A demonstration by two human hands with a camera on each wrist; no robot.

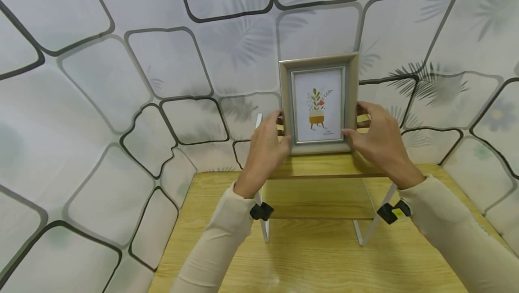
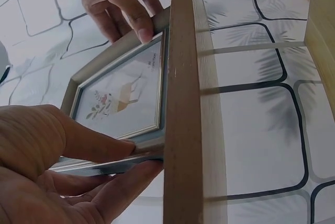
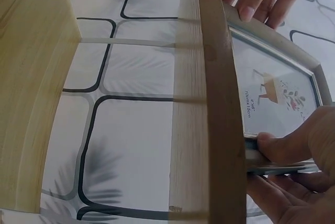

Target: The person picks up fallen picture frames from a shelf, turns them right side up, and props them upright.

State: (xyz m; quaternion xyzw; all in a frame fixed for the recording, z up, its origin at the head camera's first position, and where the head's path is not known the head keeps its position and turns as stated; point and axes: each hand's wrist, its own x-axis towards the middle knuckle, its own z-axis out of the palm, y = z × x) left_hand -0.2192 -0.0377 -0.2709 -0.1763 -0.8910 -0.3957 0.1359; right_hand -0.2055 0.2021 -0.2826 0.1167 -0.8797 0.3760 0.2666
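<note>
A picture frame point(image 1: 351, 99) with a silvery-beige border and a potted-plant print stands upright on the top board of a small two-tier shelf point(image 1: 316, 170). My left hand point(image 1: 267, 148) grips its lower left side, thumb on the front and fingers behind. On the opposite side my right hand point(image 1: 379, 137) holds the lower right edge the same way. In the left wrist view the left thumb and fingers pinch the frame's border point(image 2: 149, 148) close to the shelf board's edge point(image 2: 183, 103). The right wrist view shows the right thumb pressed on the border point(image 3: 254, 156).
The shelf has white metal legs point(image 1: 361, 234) and a lower board point(image 1: 318, 198); it stands on a wood-grain table point(image 1: 308, 261). Cloth-like walls point(image 1: 101, 148) with dark rounded outlines and leaf prints rise behind and at both sides.
</note>
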